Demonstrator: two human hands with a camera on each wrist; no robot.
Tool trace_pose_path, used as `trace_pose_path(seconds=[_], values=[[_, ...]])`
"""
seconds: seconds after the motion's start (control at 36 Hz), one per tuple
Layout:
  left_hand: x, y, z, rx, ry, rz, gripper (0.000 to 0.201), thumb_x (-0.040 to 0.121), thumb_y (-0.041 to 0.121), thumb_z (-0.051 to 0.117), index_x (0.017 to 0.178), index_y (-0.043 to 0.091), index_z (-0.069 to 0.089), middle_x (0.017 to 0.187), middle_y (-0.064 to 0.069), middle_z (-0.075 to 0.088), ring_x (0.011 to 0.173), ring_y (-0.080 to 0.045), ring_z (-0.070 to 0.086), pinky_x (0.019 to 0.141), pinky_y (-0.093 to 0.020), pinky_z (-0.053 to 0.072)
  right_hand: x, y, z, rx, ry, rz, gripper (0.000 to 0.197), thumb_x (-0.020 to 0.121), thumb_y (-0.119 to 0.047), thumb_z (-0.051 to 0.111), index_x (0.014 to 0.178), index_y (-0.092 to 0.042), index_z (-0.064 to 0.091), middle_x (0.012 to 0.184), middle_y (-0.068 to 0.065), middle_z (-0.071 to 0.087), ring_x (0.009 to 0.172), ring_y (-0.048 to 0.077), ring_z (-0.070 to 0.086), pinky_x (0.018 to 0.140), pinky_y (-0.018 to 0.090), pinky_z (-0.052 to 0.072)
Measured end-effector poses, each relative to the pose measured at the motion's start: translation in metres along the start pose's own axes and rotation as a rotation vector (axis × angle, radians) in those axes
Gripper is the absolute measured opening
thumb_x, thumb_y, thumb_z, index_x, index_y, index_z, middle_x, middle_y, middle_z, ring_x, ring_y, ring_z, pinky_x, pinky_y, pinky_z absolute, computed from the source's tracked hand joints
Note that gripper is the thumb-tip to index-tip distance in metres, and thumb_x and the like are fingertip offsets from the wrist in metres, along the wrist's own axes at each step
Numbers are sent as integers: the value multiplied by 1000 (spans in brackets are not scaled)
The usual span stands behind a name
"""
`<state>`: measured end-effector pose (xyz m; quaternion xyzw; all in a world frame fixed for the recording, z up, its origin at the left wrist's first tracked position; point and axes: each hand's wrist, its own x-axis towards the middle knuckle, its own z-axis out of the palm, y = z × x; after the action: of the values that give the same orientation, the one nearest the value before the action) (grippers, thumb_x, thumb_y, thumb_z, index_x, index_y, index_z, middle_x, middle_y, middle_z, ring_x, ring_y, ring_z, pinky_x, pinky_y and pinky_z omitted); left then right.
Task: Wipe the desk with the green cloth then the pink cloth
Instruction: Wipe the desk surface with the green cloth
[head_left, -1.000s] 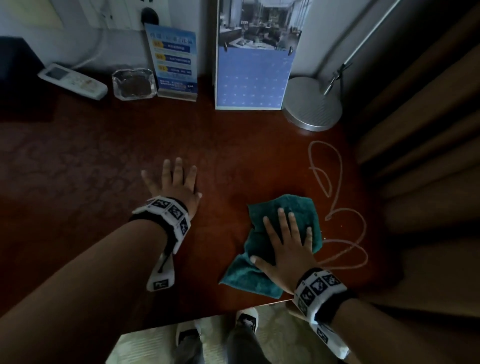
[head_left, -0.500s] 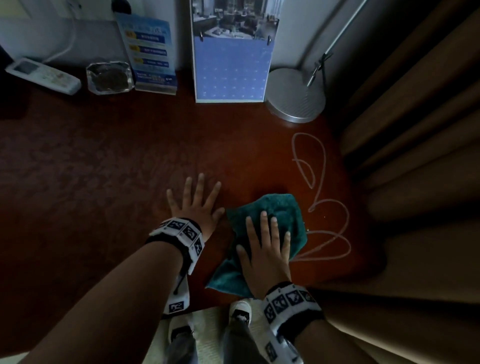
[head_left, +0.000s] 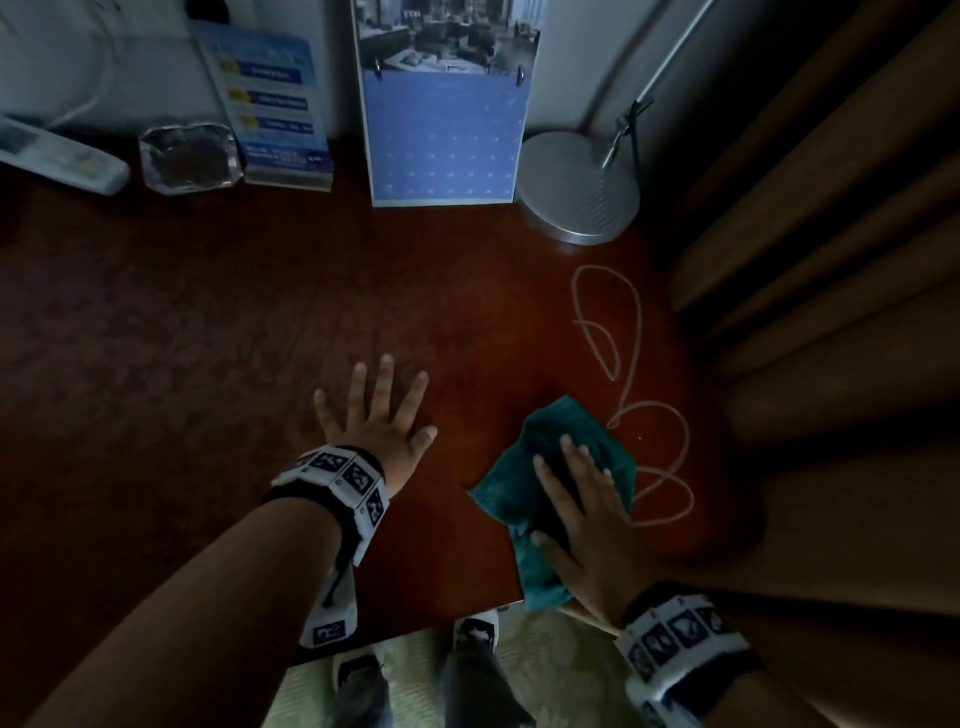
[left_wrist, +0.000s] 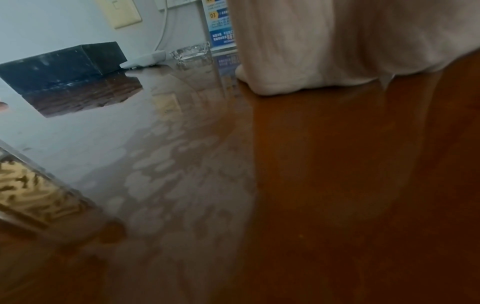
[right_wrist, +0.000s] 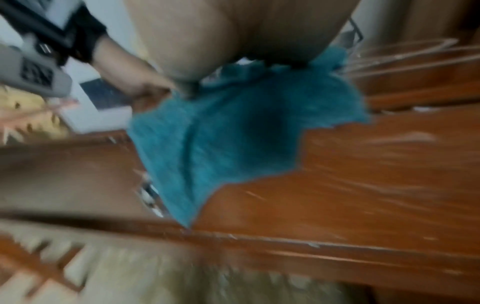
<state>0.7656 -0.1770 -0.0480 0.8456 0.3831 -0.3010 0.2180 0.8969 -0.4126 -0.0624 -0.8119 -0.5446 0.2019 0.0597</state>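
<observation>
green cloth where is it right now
In the head view the green cloth lies at the desk's near right corner, flat under the right hand, with the looped cord just to its right.

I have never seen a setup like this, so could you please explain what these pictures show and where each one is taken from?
No machine: a person wears three cameras. The head view looks down at both hands on a desk. The left hand lies flat on the wood. The right hand presses a green cloth flat, wiping near the front edge. At the back stand a remote, ashtray, calendar and lamp base. The other two views come from wrist cameras; the right one shows the cloth close up, blurred.
</observation>
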Motion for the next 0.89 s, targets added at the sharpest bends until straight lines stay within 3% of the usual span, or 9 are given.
trace_pose_path(seconds=[0.14,0.25,0.36,0.5,0.75,0.89], values=[[0,0,0,6,5,-13,60,95,59,5,137,41,-34,143,2,-46,135,-26,-37,106,-62,-15,7,-30,20,3,96,277,57,94,-59,12,148,-41,5,159,3,-5,145,22,-10,116,50,2],[-1,1,-1,9,-8,-18,60,95,58,5,135,41,-35,142,2,-48,134,-26,-38,106,-62,-16,11,-34,26,-78,78,349,57,96,-60,5,150,-41,7,159,7,9,145,26,6,113,49,5],[0,0,-1,9,-2,-14,59,94,59,4,134,41,-37,142,2,-48,135,-26,-38,106,-62,-16,5,-15,25,-124,60,261,56,94,-65,7,147,-50,-2,160,-1,-3,146,22,-2,114,46,-5],[2,-1,1,11,15,-6,60,94,59,4,133,41,-37,142,2,-48,136,-26,-37,106,-62,-16,1,9,11,-188,12,159,56,96,-62,12,149,-46,8,160,2,7,145,22,6,112,44,3],[2,0,4,10,48,1,58,94,59,3,127,41,-40,130,4,-54,136,-26,-36,106,-63,-16,8,46,-5,-253,-41,-10,56,96,-62,14,149,-45,8,159,2,8,145,26,9,112,48,5],[1,2,3,44,55,-16,60,94,58,3,136,40,-36,134,2,-51,137,-27,-34,107,-64,-14,19,59,-16,-299,-71,-65,55,97,-61,13,149,-44,8,159,5,12,144,27,12,110,49,7]])
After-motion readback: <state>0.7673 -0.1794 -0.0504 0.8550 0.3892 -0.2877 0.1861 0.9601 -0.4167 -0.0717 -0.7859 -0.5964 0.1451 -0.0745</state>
